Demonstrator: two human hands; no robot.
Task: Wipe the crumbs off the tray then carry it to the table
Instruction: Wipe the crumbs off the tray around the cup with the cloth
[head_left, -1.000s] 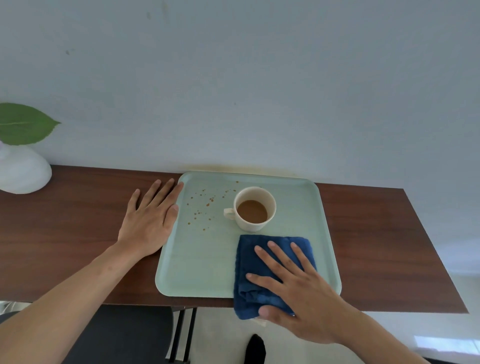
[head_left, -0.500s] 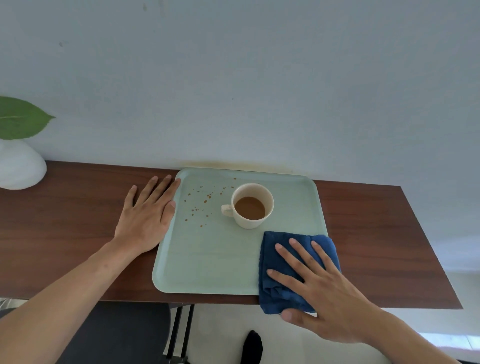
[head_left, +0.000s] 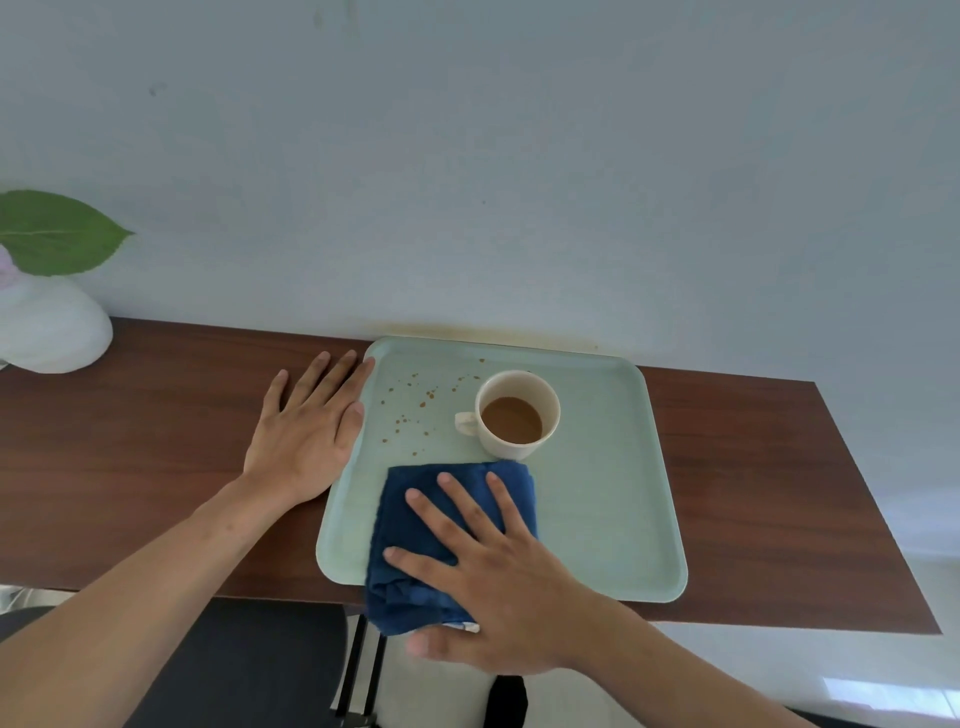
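Note:
A pale green tray (head_left: 613, 519) lies on a dark wooden counter (head_left: 156, 467) against the wall. Brown crumbs (head_left: 410, 408) are scattered over its far left part. A white cup (head_left: 519, 413) of brown drink stands on the tray's far middle. A folded blue cloth (head_left: 415, 488) lies on the tray's near left part and hangs over the front edge. My right hand (head_left: 498, 577) presses flat on the cloth, fingers spread and thumb under its overhang. My left hand (head_left: 306, 431) rests flat on the counter, touching the tray's left rim.
A white vase (head_left: 47, 332) with a green leaf (head_left: 57, 234) stands at the counter's far left. The wall runs right behind the tray. A dark chair seat (head_left: 234, 665) sits below the counter's front edge. Bare counter extends to the right of the tray.
My right hand slid the cloth to the tray's right side, then back to the near left. The left hand, cup and crumbs have stayed in place.

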